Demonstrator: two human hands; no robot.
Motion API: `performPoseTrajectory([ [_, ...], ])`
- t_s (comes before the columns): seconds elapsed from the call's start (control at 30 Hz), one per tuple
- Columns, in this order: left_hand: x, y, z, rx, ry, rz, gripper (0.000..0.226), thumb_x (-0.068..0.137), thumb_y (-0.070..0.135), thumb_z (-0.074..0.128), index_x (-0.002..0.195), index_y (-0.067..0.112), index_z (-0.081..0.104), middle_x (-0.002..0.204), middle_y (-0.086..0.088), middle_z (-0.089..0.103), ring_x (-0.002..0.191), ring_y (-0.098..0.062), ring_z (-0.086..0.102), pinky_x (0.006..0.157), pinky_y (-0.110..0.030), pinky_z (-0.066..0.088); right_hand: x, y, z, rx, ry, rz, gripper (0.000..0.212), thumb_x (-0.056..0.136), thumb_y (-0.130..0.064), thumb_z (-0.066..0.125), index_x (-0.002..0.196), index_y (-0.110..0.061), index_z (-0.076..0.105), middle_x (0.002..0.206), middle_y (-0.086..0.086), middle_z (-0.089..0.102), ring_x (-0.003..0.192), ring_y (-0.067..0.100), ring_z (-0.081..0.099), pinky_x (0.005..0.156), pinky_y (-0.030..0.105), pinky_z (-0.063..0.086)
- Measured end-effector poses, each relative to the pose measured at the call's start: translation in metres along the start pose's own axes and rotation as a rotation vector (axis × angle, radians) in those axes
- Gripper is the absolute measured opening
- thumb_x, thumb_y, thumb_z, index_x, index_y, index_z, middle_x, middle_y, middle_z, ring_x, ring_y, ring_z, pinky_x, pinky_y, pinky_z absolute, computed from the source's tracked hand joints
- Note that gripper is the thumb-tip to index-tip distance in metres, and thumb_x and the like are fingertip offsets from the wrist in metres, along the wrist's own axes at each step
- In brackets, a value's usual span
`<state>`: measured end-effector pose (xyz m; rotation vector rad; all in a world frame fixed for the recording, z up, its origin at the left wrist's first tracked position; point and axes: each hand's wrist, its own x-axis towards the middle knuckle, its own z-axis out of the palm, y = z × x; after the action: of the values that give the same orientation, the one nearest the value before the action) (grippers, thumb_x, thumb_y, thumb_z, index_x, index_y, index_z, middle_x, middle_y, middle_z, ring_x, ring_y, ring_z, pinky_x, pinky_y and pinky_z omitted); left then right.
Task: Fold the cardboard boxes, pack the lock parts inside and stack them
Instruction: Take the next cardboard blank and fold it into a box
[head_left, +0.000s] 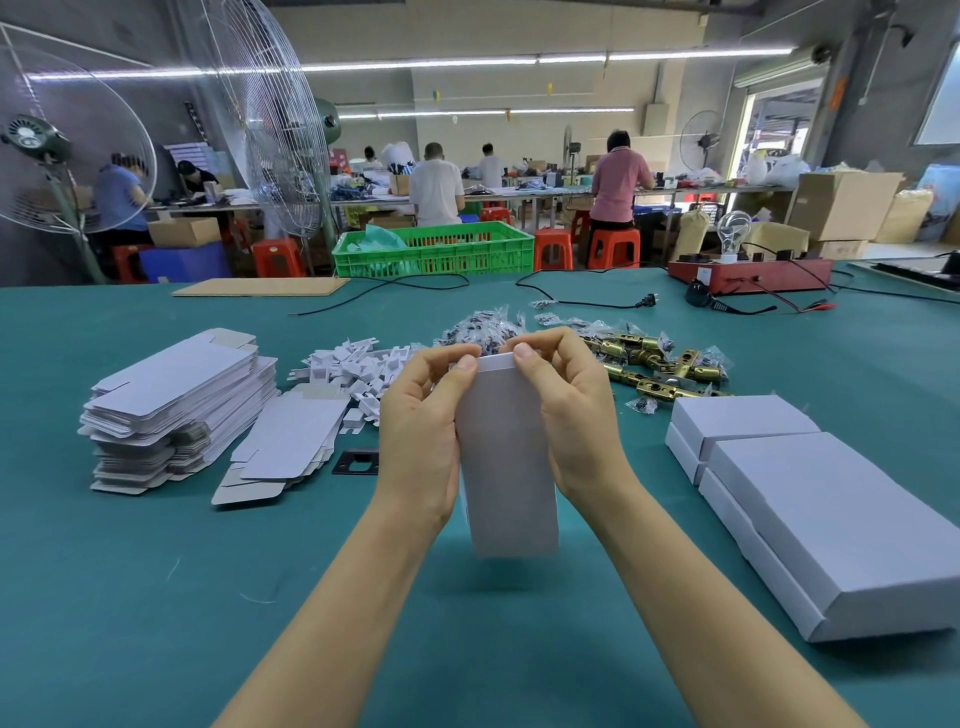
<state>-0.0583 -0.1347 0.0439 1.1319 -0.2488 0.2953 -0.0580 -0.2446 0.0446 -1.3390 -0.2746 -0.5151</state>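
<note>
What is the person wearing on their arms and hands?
Nothing that shows. Both forearms are bare right down to the bottom of the picture, with no sleeves in view. The left hand and the right hand have no gloves, rings, watch or bracelets. The thumbnails are short and unpainted.

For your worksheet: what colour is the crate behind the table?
Bright green crate, clearest in the head view.
</note>
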Motion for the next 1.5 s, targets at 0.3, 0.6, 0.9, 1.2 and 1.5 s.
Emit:
performPoseTrajectory([
  [0.3, 0.0009, 0.0004, 0.001, -0.1, -0.013, -0.049, 0.019, 0.099, 0.01, 0.05, 0.089, 0.006, 0.066, 0.083, 0.0, 0.071, 0.075, -0.009, 0.065, 0.065, -0.021, 0.054, 0.0008, -0.0022, 0.0009, -0.084, 0.01, -0.044, 0.014, 0.095, -0.022, 0.058, 0.082, -0.016, 0.061, 0.07, -0.018, 0.06, 0.07, 0.002, 0.054, 0.065, 0.019, 0.044],
  [0.6, 0.0011, 0.0008, 0.004, -0.17, -0.003, -0.075, 0.034, 0.093, -0.003, 0.042, 0.074, 0.007, 0.068, 0.077, -0.001, 0.072, 0.071, -0.008, 0.066, 0.063, -0.019, 0.053, 0.0, -0.0021, 0.0022, -0.109, 0.038, 0.002, 0.014, 0.079, -0.03, 0.055, 0.08, -0.019, 0.063, 0.084, 0.001, 0.067, 0.078, 0.01, 0.058, 0.074, 0.03, 0.047],
  [0.9, 0.0013, 0.0004, 0.0054, -0.102, 0.022, -0.058, 0.045, 0.089, -0.008, 0.04, 0.061, 0.011, 0.069, 0.078, 0.0, 0.071, 0.073, -0.008, 0.065, 0.063, -0.018, 0.052, 0.0019, 0.0029, 0.0033, -0.129, 0.039, -0.045, 0.012, 0.076, -0.022, 0.049, 0.074, -0.018, 0.06, 0.068, -0.016, 0.06, 0.066, -0.003, 0.051, 0.06, 0.01, 0.04],
  [1.2, -0.0039, -0.0059, 0.0058, 0.063, 0.008, -0.069, 0.009, 0.09, 0.005, 0.063, 0.085, 0.009, 0.07, 0.081, -0.004, 0.068, 0.072, -0.009, 0.063, 0.063, -0.021, 0.052, 0.0038, 0.0029, 0.0021, -0.135, -0.007, -0.036, 0.021, 0.075, -0.017, 0.044, 0.07, -0.017, 0.064, 0.072, -0.01, 0.064, 0.074, 0.002, 0.055, 0.068, 0.017, 0.043],
  [1.5, -0.0041, -0.0061, 0.0055, 0.079, 0.014, -0.068, 0.03, 0.086, -0.004, 0.059, 0.071, 0.019, 0.071, 0.078, -0.002, 0.07, 0.075, -0.011, 0.062, 0.064, -0.02, 0.051, 0.0026, 0.0031, 0.0036, -0.11, 0.011, -0.023, 0.025, 0.069, -0.01, 0.039, 0.078, -0.011, 0.062, 0.077, -0.004, 0.065, 0.076, 0.001, 0.059, 0.069, 0.013, 0.045],
])
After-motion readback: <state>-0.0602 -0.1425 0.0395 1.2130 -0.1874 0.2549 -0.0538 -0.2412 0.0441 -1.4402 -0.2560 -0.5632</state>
